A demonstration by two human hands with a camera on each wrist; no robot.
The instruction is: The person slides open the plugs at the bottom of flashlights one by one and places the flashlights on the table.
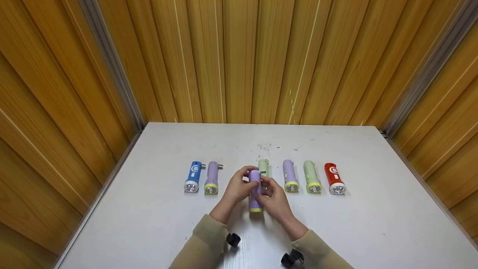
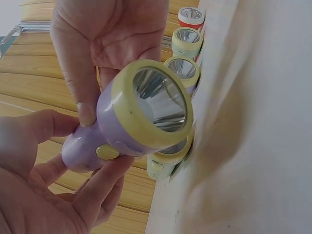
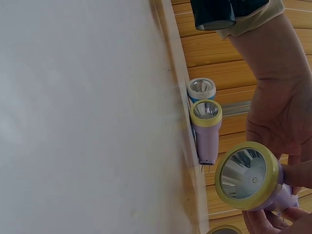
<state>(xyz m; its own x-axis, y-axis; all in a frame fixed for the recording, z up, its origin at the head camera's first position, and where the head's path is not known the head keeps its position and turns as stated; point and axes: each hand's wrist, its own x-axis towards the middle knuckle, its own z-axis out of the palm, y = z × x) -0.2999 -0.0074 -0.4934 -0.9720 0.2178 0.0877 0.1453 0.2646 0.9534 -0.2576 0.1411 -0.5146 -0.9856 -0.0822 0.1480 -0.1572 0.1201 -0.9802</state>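
Observation:
Both hands hold a purple flashlight with a yellow lens rim (image 1: 255, 204) above the table, its lens toward the near edge. My left hand (image 1: 238, 188) grips its left side with curled fingers and thumb. From the right, my right hand (image 1: 277, 201) pinches the body. The left wrist view shows the yellow switch (image 2: 107, 152) on the flashlight's side and the clear lens (image 2: 158, 100). Metal prongs (image 1: 263, 172) stick out near its tail. Directly behind the hands lies a pale green flashlight (image 1: 263, 164), partly hidden.
Left of the hands lie a blue flashlight (image 1: 193, 175) and a purple one (image 1: 212, 177), prongs out. To the right are another purple flashlight (image 1: 289, 175), a green one (image 1: 311, 175) and a red one (image 1: 334, 178). Wood-patterned walls (image 1: 239, 63) border the white table (image 1: 149, 224).

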